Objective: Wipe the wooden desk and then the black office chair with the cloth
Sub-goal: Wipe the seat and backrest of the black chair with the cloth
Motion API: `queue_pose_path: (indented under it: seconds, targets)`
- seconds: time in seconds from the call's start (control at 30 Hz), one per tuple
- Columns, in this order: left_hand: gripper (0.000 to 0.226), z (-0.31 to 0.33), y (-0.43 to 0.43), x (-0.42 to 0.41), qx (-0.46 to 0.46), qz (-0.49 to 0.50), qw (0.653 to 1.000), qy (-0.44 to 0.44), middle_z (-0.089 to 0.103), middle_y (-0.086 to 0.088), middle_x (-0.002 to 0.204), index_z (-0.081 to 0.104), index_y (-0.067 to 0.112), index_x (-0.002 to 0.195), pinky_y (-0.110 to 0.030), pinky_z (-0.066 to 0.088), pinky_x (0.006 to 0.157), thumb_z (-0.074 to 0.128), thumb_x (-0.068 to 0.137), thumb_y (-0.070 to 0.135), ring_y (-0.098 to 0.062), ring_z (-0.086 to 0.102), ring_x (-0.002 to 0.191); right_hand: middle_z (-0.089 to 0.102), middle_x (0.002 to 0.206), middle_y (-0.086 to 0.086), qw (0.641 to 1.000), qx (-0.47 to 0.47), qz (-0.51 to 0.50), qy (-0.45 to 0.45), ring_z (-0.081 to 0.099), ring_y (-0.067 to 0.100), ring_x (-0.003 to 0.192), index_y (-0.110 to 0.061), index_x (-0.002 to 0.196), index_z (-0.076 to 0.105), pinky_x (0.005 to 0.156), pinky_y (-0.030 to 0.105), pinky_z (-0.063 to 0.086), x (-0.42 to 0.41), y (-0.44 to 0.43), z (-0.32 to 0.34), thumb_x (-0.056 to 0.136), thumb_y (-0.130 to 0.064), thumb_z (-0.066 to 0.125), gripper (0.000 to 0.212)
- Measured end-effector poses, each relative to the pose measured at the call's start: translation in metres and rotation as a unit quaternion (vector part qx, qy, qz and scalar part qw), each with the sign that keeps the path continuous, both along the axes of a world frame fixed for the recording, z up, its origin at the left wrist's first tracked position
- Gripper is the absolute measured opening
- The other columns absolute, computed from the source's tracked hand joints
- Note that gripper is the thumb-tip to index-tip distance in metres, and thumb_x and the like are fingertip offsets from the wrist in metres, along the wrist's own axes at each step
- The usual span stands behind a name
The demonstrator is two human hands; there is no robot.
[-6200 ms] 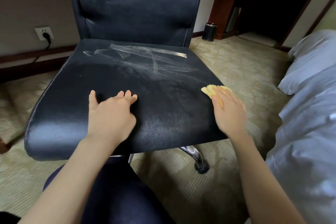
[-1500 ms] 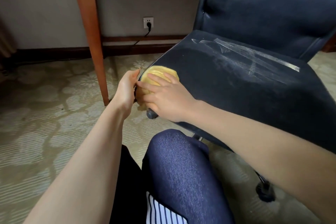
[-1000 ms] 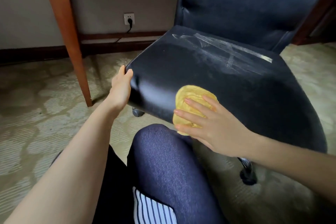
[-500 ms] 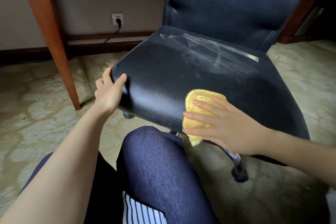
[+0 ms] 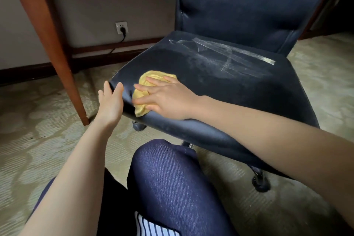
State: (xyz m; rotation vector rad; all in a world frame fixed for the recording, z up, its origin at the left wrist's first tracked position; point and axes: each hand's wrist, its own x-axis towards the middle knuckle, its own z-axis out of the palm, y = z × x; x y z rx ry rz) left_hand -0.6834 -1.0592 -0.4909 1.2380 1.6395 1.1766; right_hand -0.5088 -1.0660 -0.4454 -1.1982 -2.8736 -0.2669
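Two hands, one chair (image 5: 239, 86), one cloth (image 5: 153, 75).
The right hand (image 5: 168, 99) presses the cloth flat with spread fingers; the left hand (image 5: 111, 103) grips the seat corner.

Crumpled yellow cloth (image 5: 151, 90) on black chair seat's (image 5: 220, 90) front-left corner, smeared, taped

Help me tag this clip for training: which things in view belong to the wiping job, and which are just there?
In the job: yellow cloth, black office chair, wooden desk, right hand pressing the cloth, left hand holding the seat corner.
Just there: wall socket with plug, patterned carpet.
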Motion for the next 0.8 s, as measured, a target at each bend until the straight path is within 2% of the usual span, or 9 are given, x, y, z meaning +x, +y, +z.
queue_pose_path:
  seconds: [0.1, 0.17, 0.27, 0.47, 0.6, 0.7, 0.73, 0.8]
  targets:
    - [0.058, 0.0, -0.003, 0.0, -0.001, -0.011, 1.0, 0.002, 0.015, -0.007, 0.157, 0.016, 0.019, 0.15, -0.049, 0.014, 0.116, 0.028, 0.098, 0.043, -0.022, 0.01, 0.145, 0.015, 0.158, -0.009, 1.0, 0.007, -0.025, -0.001, 0.012, 0.023, 0.145, -0.047, 0.135, 0.042, 0.112, 0.046, 0.016, -0.021, 0.018, 0.003, 0.101, -0.034, 0.034, 0.038]
    - [0.062, 0.001, -0.005, 0.002, -0.008, -0.015, 1.0, 0.015, 0.011, -0.007, 0.158, 0.013, 0.018, 0.15, -0.05, 0.012, 0.116, 0.028, 0.098, 0.047, -0.023, 0.005, 0.146, 0.013, 0.158, -0.007, 0.998, 0.01, -0.059, -0.005, 0.012, 0.025, 0.145, -0.047, 0.139, 0.036, 0.112, 0.047, 0.016, -0.037, 0.03, 0.004, 0.1, -0.031, 0.036, 0.042]
    - [0.064, 0.001, -0.011, 0.002, -0.012, -0.039, 0.999, 0.009, 0.004, 0.001, 0.159, 0.005, 0.023, 0.151, -0.045, 0.009, 0.117, 0.027, 0.098, 0.051, -0.019, 0.002, 0.146, 0.011, 0.159, -0.004, 0.994, -0.003, -0.103, -0.03, 0.012, 0.029, 0.144, -0.042, 0.143, 0.031, 0.113, 0.048, 0.016, -0.059, 0.045, 0.006, 0.1, -0.026, 0.036, 0.046]
    - [0.069, 0.004, -0.022, -0.001, -0.027, -0.07, 0.997, 0.017, 0.003, 0.006, 0.159, 0.001, 0.027, 0.151, -0.039, 0.009, 0.115, 0.028, 0.095, 0.057, -0.015, 0.006, 0.146, 0.019, 0.157, 0.0, 0.994, -0.005, -0.034, -0.107, 0.019, 0.027, 0.141, -0.036, 0.143, 0.036, 0.11, 0.046, 0.026, -0.045, 0.043, 0.016, 0.101, -0.019, 0.032, 0.045]
    - [0.06, 0.012, -0.033, 0.005, 0.012, -0.096, 0.993, 0.068, 0.007, 0.009, 0.158, 0.007, 0.025, 0.151, -0.032, 0.01, 0.115, 0.026, 0.099, 0.048, -0.01, 0.009, 0.144, 0.021, 0.157, -0.001, 0.997, -0.037, -0.008, -0.064, 0.016, 0.022, 0.142, -0.035, 0.141, 0.04, 0.11, 0.045, 0.024, 0.001, 0.008, 0.021, 0.103, -0.031, 0.029, 0.039]
    - [0.053, 0.02, -0.039, 0.015, 0.067, -0.115, 0.987, 0.085, 0.021, 0.022, 0.144, 0.017, 0.025, 0.15, -0.019, 0.014, 0.105, 0.03, 0.101, 0.04, 0.005, 0.017, 0.131, 0.021, 0.156, -0.003, 0.998, -0.068, -0.018, -0.005, 0.013, 0.021, 0.145, -0.034, 0.14, 0.041, 0.115, 0.042, 0.016, 0.038, -0.027, 0.022, 0.102, -0.035, 0.033, 0.039]
    - [0.052, 0.02, -0.041, 0.019, 0.082, -0.122, 0.984, 0.097, 0.023, 0.021, 0.143, 0.019, 0.025, 0.15, -0.015, 0.012, 0.102, 0.032, 0.101, 0.038, 0.007, 0.016, 0.128, 0.022, 0.156, -0.003, 0.997, -0.07, -0.021, 0.017, 0.012, 0.02, 0.145, -0.035, 0.14, 0.041, 0.116, 0.041, 0.014, 0.05, -0.04, 0.021, 0.101, -0.036, 0.034, 0.04]
    - [0.053, 0.018, -0.042, 0.025, 0.101, -0.13, 0.978, 0.131, 0.022, 0.009, 0.152, 0.021, 0.022, 0.15, -0.015, 0.007, 0.107, 0.035, 0.101, 0.035, 0.002, 0.009, 0.138, 0.023, 0.155, -0.007, 0.995, -0.075, -0.03, 0.052, 0.009, 0.015, 0.146, -0.037, 0.14, 0.041, 0.117, 0.038, 0.01, 0.074, -0.063, 0.019, 0.101, -0.036, 0.037, 0.039]
